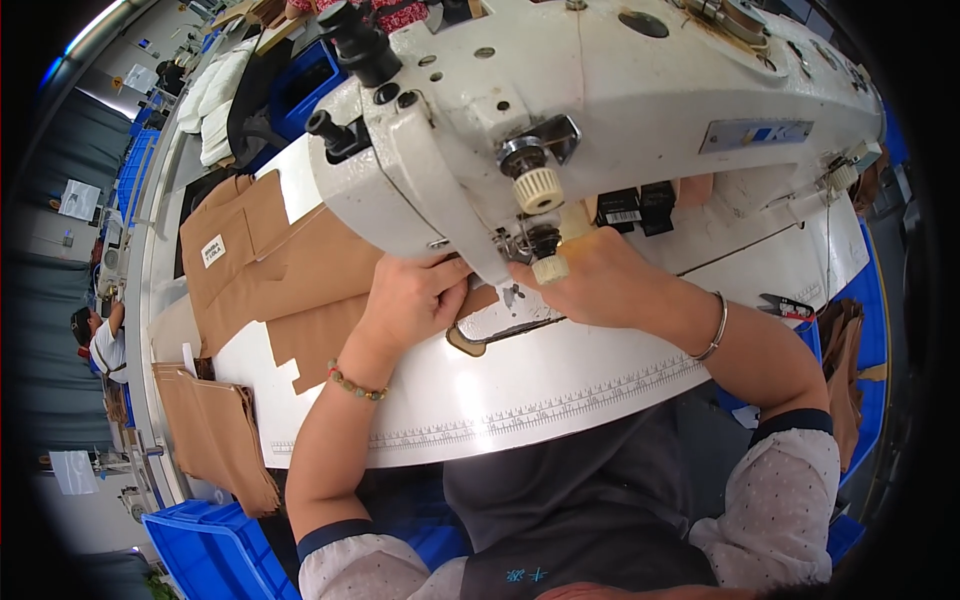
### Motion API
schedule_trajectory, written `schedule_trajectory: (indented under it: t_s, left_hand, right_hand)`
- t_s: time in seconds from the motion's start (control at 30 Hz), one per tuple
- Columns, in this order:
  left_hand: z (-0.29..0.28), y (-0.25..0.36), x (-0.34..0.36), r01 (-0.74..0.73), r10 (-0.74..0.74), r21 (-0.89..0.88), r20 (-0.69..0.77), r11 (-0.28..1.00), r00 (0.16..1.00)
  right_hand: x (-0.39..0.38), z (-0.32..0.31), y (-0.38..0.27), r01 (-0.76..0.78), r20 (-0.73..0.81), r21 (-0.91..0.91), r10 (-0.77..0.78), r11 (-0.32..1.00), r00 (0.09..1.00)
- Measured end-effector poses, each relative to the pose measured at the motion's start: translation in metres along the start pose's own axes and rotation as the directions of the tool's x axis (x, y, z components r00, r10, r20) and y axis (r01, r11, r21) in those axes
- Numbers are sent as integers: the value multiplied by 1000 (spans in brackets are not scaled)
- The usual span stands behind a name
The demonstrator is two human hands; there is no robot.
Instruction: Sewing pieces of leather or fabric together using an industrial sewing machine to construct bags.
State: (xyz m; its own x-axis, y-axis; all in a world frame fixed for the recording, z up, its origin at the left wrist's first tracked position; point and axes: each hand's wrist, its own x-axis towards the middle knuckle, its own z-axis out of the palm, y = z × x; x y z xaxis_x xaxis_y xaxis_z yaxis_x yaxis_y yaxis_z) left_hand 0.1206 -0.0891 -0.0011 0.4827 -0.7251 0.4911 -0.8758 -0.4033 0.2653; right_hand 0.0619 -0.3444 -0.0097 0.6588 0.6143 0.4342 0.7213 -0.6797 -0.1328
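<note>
A white sewing machine (600, 90) spans the upper part of the view, its head and needle area between my hands. My left hand (412, 297), wearing a beaded bracelet, is closed in a pinch at the left of the needle, on the edge of brown fabric (481, 299). My right hand (595, 280), with a metal bangle at the wrist, reaches in from the right beside the presser foot (512, 296). The machine's knobs hide its fingertips. Larger brown fabric pieces (310, 255), one with a white label, spread left of the needle.
Red-handled thread snips (788, 307) lie at the table's right. Small black packets (638, 208) sit behind my right hand. A ruler strip (520, 410) runs along the front edge. Brown pieces (215, 425) hang at the left edge, above a blue crate (215, 550).
</note>
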Motion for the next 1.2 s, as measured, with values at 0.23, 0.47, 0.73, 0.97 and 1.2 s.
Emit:
schedule_trajectory:
  t_s: [0.23, 0.47, 0.73, 0.97, 1.2]
  left_hand:
    - [-4, 4, 0, 98, -101, 46, 87, 994, 991]
    - [1, 0, -2, 69, -69, 22, 41, 997, 997]
    - [0, 3, 0, 89, -89, 4, 33, 996, 996]
    - [-20, -16, -8, 281, -286, -126, -23, 951, 958]
    - [-76, -5, -55, 734, -801, 439, -53, 517, 596]
  right_hand:
    - [0, -1, 1, 7, 16, -8, -7, 1000, 1000]
    - [-1, 1, 0, -3, 30, -25, 3, 1000, 1000]
    - [-6, 0, -13, 65, 4, 49, -65, 997, 998]
    - [-1, 11, -33, 291, -171, 277, -251, 916, 953]
    - [2, 8, -39, 290, 75, 199, -309, 936, 948]
